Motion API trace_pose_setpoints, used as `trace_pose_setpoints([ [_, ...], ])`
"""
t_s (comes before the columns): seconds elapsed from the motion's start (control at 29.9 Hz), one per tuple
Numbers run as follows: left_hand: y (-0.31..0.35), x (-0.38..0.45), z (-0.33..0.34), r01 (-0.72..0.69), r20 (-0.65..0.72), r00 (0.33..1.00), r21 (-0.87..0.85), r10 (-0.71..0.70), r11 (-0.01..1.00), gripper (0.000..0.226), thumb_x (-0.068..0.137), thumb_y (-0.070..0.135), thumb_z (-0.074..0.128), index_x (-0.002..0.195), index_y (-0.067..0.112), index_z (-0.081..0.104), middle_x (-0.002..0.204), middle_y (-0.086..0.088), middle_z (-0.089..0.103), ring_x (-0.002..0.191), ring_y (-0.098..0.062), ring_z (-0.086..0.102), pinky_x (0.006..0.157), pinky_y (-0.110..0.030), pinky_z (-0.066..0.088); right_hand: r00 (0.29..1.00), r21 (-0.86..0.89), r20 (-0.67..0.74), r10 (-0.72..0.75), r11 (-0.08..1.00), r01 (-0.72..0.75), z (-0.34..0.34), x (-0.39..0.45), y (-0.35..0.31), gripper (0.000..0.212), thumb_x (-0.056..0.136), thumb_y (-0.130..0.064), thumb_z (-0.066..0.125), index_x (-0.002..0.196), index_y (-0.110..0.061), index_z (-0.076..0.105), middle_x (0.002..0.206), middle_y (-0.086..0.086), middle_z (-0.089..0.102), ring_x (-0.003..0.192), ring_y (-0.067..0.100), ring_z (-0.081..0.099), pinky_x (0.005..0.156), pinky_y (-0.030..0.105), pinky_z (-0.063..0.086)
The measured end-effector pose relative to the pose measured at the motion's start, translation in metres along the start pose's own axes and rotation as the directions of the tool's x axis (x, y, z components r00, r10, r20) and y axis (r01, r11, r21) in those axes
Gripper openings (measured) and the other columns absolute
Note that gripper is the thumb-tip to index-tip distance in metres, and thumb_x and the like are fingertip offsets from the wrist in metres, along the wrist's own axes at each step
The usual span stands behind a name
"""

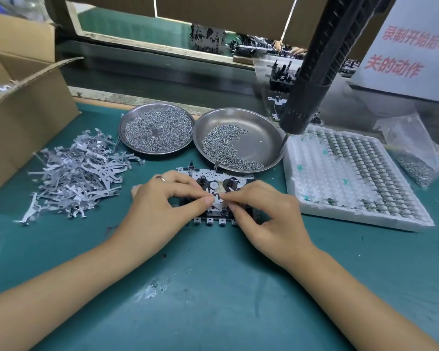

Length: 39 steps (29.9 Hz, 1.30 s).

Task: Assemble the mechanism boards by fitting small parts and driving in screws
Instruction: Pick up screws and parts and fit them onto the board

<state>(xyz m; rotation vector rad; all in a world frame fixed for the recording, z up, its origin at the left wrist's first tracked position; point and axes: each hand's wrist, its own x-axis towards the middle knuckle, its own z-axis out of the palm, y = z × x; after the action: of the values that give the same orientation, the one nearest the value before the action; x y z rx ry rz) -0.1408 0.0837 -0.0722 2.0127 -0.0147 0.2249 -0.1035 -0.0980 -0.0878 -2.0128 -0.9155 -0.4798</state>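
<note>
Both hands together over the mechanism board, which lies under the fingertips. Left hand and right hand pinch a small part between them. 2 screw dishes just beyond the hands.

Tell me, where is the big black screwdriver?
In the head view, the black screwdriver hangs upper right, its tip between the right screw dish and the white tray.

1. Bright, even overhead light; shadows under the hands are soft and short.
2. Mild glare on the steel dish and green counter.
3. Wide-angle bending at the edges; background and red-lettered sign slightly blurred.
</note>
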Motion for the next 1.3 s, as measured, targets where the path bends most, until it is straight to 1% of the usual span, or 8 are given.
trace_pose_setpoints([
  [0.2,0.004,-0.002,0.0,-0.033,-0.034,0.999,0.071,0.036,0.997,0.01,0.07,0.04,0.081,0.069,0.045,0.073,0.084,0.019,0.063,0.094,-0.008,0.058,0.099,-0.052,0.034,0.996,-0.045,0.059,-0.059,0.997,0.062,-0.002,-0.001,0.001,0.018,0.077,-0.005,0.073,0.094,-0.009,0.074,0.073,0.001,0.067,0.075,0.017,0.057,0.069,0.024,0.05],
  [0.47,0.006,0.0,-0.004,-0.051,-0.006,0.999,0.117,0.052,0.992,0.013,0.061,0.048,0.068,0.072,0.054,0.067,0.09,0.026,0.061,0.093,-0.003,0.056,0.1,-0.05,0.034,0.999,-0.124,0.033,-0.026,0.992,0.03,0.002,-0.004,0.0,0.01,0.079,-0.01,0.072,0.086,-0.004,0.075,0.085,0.006,0.066,0.077,0.017,0.061,0.071,0.019,0.048],
  [0.67,0.006,0.004,-0.003,-0.083,0.021,0.997,0.124,0.081,0.989,0.011,0.062,0.048,0.068,0.072,0.05,0.068,0.089,0.028,0.059,0.092,-0.006,0.055,0.1,-0.051,0.033,0.994,-0.228,0.096,-0.041,0.972,0.062,0.004,-0.005,-0.004,0.008,0.083,-0.004,0.065,0.081,0.003,0.07,0.086,0.011,0.064,0.079,0.028,0.06,0.073,0.034,0.048],
  [0.8,0.006,0.005,-0.004,-0.096,0.033,0.995,0.114,0.093,0.989,0.022,0.056,0.061,0.062,0.074,0.05,0.068,0.087,0.028,0.06,0.092,-0.007,0.056,0.099,-0.052,0.034,0.992,-0.258,0.117,-0.042,0.964,0.071,0.004,-0.004,-0.008,0.008,0.083,-0.002,0.063,0.081,0.004,0.068,0.086,0.012,0.064,0.079,0.031,0.06,0.072,0.037,0.048],
  [1.04,0.004,0.007,-0.003,-0.099,0.028,0.995,0.102,0.096,0.99,0.011,0.061,0.046,0.07,0.072,0.046,0.07,0.083,0.025,0.062,0.084,-0.003,0.059,0.099,-0.052,0.035,0.993,-0.291,0.109,-0.04,0.954,0.07,0.006,-0.004,-0.009,0.007,0.082,-0.002,0.063,0.08,0.003,0.067,0.084,0.012,0.064,0.076,0.031,0.06,0.068,0.038,0.049],
  [1.14,0.003,0.009,-0.005,-0.103,0.058,0.994,0.104,0.097,0.989,0.015,0.06,0.05,0.07,0.073,0.044,0.071,0.083,0.025,0.061,0.084,-0.004,0.059,0.098,-0.053,0.036,0.997,-0.192,0.058,0.047,0.981,-0.035,0.005,-0.004,-0.008,0.003,0.079,-0.002,0.069,0.077,-0.001,0.07,0.082,0.006,0.064,0.077,0.022,0.06,0.072,0.026,0.046],
  [1.2,0.001,0.01,-0.006,-0.104,0.07,0.993,0.096,0.098,0.99,0.013,0.06,0.047,0.072,0.072,0.041,0.072,0.081,0.024,0.062,0.082,-0.005,0.06,0.098,-0.051,0.037,0.99,-0.019,0.023,0.141,0.99,-0.141,0.002,-0.002,-0.007,0.005,0.08,-0.005,0.069,0.077,-0.002,0.071,0.081,0.004,0.064,0.076,0.016,0.059,0.072,0.02,0.045],
  [1.3,-0.001,0.011,-0.006,-0.102,0.066,0.993,0.087,0.096,0.991,0.009,0.061,0.043,0.073,0.069,0.039,0.073,0.079,0.021,0.063,0.079,-0.006,0.061,0.095,-0.044,0.041,0.963,0.176,0.019,0.267,0.948,-0.266,-0.002,0.002,-0.004,0.011,0.086,-0.007,0.066,0.079,0.001,0.07,0.08,0.008,0.065,0.077,0.021,0.06,0.073,0.031,0.048],
])
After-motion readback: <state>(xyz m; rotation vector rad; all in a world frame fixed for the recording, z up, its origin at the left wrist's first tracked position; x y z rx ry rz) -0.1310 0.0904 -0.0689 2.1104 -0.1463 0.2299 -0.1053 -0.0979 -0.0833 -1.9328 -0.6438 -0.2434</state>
